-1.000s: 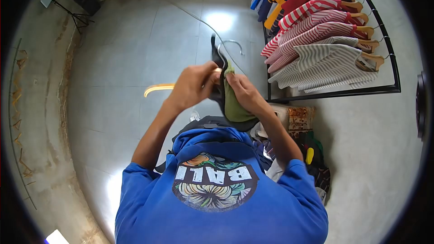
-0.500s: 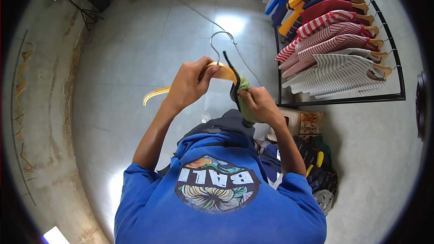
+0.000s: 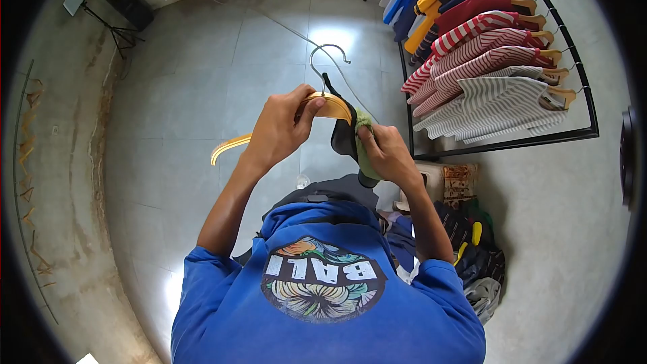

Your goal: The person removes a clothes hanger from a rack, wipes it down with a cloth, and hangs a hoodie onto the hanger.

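left hand pinches a glossy curved wooden hanger; right hand grips green-black cloth.

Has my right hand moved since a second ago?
Yes. The right hand has shifted rightward and slightly down in the picture, narrowing its visible gap to the black clothes rack.

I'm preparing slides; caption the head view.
Left hand grips a curved wooden hanger with a silver hook; right hand holds green and black cloth against it.
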Motion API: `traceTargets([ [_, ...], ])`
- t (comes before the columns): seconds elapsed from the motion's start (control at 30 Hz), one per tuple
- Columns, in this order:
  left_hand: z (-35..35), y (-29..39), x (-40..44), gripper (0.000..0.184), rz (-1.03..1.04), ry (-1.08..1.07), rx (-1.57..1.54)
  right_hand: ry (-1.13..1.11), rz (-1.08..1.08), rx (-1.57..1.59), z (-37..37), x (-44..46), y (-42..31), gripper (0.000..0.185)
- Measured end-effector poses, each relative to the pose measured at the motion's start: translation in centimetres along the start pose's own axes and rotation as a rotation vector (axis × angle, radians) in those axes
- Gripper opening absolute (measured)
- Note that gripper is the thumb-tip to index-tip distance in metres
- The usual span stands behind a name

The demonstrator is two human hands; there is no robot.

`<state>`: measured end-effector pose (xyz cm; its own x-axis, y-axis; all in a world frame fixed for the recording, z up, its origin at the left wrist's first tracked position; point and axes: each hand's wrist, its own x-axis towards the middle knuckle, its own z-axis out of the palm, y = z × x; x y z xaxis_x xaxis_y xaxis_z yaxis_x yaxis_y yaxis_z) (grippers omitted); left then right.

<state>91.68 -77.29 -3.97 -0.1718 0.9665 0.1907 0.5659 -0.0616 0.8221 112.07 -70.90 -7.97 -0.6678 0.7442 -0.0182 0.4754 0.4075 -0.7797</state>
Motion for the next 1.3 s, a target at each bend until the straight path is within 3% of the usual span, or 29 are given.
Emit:
traceTargets([
  [0.13,1.5,0.4,0.6,0.022,0.063,-0.006,-0.038,0.038,0.102,0.201,-0.3,0.9,-1.5,0.044],
  [0.27,0.4,0.5,0.9,0.020,0.174,-0.071,-0.035,0.133,0.003,0.335,0.1,-0.1,-0.6,0.050],
  [0.37,-0.4,0.7,1.4,0.018,0.175,-0.120,-0.021,-0.199,0.233,0.365,-0.8,-2.9,4.8,0.055],
  [0.53,2.6,0.2,1.5,0.016,0.278,-0.167,-0.031,-0.188,0.444,0.652,-1.4,-0.9,0.3,0.052],
  [0.63,2.5,0.3,1.5,0.014,0.404,-0.160,0.122,0.188,0.011,0.295,0.5,-0.9,1.8,0.057],
  [0.67,1.2,0.3,1.4,0.015,0.283,-0.140,0.055,0.196,0.011,0.297,0.5,-1.1,2.3,0.057],
  [0.73,-0.7,0.2,1.3,0.017,0.039,-0.088,-0.078,-0.090,0.076,0.202,-0.7,-1.6,3.9,0.053],
  [0.77,-0.1,0.0,1.2,0.017,0.040,-0.085,-0.079,-0.238,0.111,0.153,-1.0,-1.8,4.2,0.050],
  [0.8,1.2,-0.3,0.9,0.017,0.134,-0.109,-0.091,-0.241,0.115,0.155,-0.6,-1.6,3.4,0.050],
  [0.87,3.2,-0.8,0.6,0.018,0.329,-0.164,-0.117,-0.018,0.025,0.329,0.5,-0.3,0.1,0.045],
  [0.9,3.0,-0.5,0.7,0.018,0.330,-0.165,-0.120,0.094,-0.025,0.412,0.5,0.1,-0.8,0.043],
  [1.0,0.8,1.2,0.7,0.019,0.098,-0.204,-0.101,-0.068,-0.012,0.401,-0.6,-0.3,-1.0,0.033],
  [1.07,0.1,0.8,0.6,0.019,0.081,-0.168,-0.097,-0.150,-0.016,0.387,-0.9,-0.4,-0.7,0.028],
  [1.17,0.0,0.5,0.4,0.020,0.048,-0.080,-0.097,-0.069,-0.152,-0.085,-0.7,-0.5,0.6,0.023],
  [1.2,1.0,0.4,0.3,0.020,0.094,-0.066,-0.067,-0.072,-0.150,-0.086,-0.4,-0.3,0.3,0.023],
  [1.3,2.1,0.4,0.4,0.022,0.191,-0.037,-0.009,0.273,-0.226,0.017,1.1,1.1,-1.2,0.021],
])
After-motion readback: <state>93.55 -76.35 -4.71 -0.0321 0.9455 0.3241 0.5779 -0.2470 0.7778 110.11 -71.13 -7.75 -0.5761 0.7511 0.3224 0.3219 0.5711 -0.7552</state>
